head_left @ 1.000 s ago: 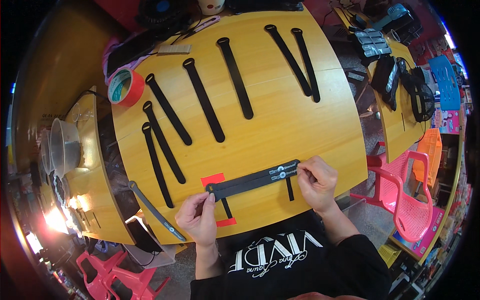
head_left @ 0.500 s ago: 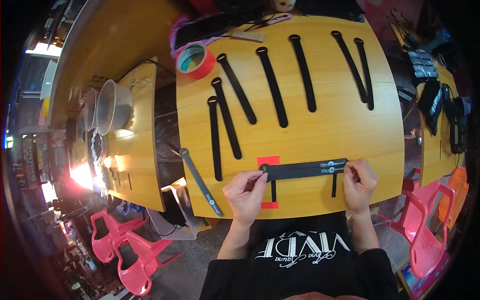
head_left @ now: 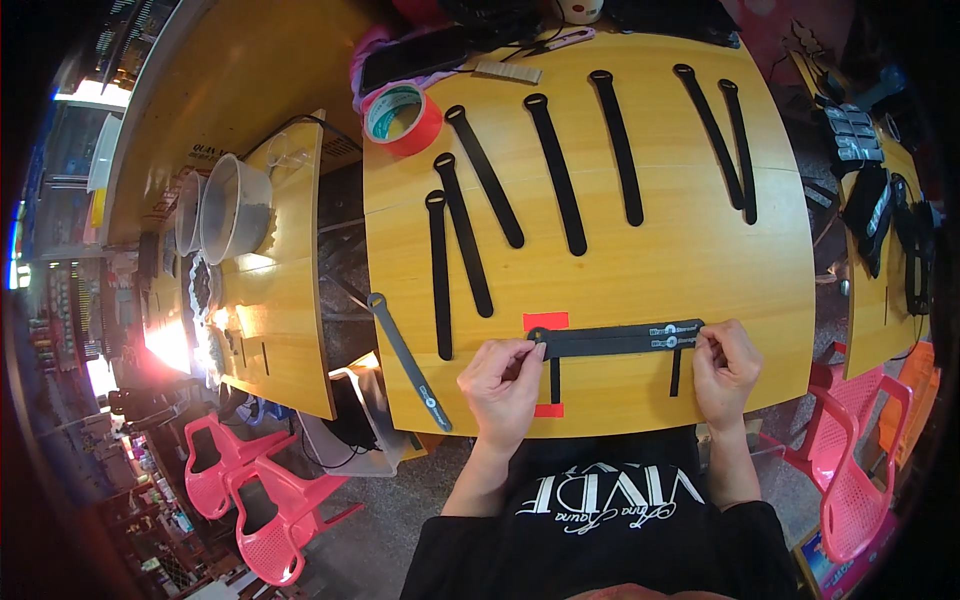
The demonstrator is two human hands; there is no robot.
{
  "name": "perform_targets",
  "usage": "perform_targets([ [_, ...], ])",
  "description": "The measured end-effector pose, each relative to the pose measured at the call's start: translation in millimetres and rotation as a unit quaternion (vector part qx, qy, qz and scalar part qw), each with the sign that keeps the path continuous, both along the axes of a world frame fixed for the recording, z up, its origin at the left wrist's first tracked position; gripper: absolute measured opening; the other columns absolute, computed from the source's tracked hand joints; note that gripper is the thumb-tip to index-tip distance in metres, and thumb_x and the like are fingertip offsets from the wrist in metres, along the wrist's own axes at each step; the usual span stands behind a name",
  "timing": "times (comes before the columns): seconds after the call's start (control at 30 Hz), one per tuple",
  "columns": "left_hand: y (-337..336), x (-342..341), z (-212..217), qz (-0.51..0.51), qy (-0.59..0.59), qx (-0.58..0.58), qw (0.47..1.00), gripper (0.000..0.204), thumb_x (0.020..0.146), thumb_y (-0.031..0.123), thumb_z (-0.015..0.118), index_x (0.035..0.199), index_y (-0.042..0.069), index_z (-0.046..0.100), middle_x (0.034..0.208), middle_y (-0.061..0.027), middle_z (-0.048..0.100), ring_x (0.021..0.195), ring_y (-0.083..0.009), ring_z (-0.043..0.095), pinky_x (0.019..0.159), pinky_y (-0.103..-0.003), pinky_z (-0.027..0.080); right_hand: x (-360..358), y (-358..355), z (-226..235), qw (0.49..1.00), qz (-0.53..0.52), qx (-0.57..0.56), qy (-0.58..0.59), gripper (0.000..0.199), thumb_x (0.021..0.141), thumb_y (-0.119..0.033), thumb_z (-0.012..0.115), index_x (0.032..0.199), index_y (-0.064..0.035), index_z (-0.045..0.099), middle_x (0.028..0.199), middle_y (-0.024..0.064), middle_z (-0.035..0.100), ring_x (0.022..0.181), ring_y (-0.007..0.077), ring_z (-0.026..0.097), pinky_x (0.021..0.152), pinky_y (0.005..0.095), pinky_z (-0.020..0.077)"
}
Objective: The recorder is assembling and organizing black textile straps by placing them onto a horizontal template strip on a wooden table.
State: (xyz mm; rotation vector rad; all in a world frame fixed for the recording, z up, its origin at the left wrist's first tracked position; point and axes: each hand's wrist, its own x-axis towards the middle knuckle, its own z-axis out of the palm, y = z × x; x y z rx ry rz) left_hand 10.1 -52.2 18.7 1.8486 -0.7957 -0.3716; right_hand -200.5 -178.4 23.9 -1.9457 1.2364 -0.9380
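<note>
Two dark grey cable straps (head_left: 612, 341) with white print lie one along the other, stretched sideways near the table's front edge. At their slotted left end, my left hand (head_left: 497, 390) pinches them between thumb and fingers. My right hand (head_left: 728, 372) is closed in a pinch on the plain right end. Beneath the straps, a narrow black strip (head_left: 556, 382) and a second black strip (head_left: 676, 372) stick out toward me. Red tape pieces show on the table, one behind the straps (head_left: 546, 320) and another at the front edge (head_left: 549, 410).
A single grey strap (head_left: 408, 358) lies at the table's left edge. Several black slotted straps (head_left: 555, 175) are spread over the far half. A red tape roll (head_left: 402, 119) stands back left. Pink chairs (head_left: 265, 515) flank the table, and side tables hold tubs (head_left: 236, 212) and packs.
The whole view has shifted slightly, so the table sits a little further right. Both hands keep their pinch on the two straps, which have hardly moved on the table.
</note>
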Motion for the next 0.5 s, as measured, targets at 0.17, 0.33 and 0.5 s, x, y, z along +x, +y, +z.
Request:
perform_targets([
  [0.17,-3.6,-1.6,3.9,0.013,0.01,0.002,1.0,0.011,0.073,-0.01,0.074,0.077,-0.003,0.066,0.07,-0.0016,0.056,0.055,-0.0039,0.047,0.049,-0.018,0.035,1.0,-0.2,-0.7,1.0,0.0,0.008,0.002,0.013,0.074,0.015,0.057,0.079,0.003,0.059,0.068,0.0068,0.051,0.054,0.0108,0.049,0.047,0.0222,0.0359],
  [0.33,-2.2,-1.1,1.9,0.009,0.012,0.001,1.0,0.011,0.073,-0.01,0.074,0.077,-0.003,0.066,0.073,-0.0022,0.057,0.057,-0.0038,0.047,0.049,-0.018,0.035,0.9,-1.0,-0.3,1.0,0.004,-0.01,0.004,0.012,0.074,0.014,0.058,0.078,0.0025,0.059,0.067,0.0061,0.051,0.055,0.0112,0.048,0.049,0.0226,0.0341],
  [0.5,-2.0,0.4,1.2,-0.002,-0.012,-0.005,1.0,0.009,0.075,-0.007,0.074,0.077,-0.002,0.067,0.074,-0.0062,0.06,0.055,-0.0075,0.052,0.048,-0.021,0.039,1.9,0.0,-0.2,0.999,0.005,-0.032,0.002,0.013,0.073,0.015,0.057,0.078,0.0034,0.06,0.07,0.0082,0.051,0.055,0.0135,0.049,0.049,0.0242,0.0357],
])
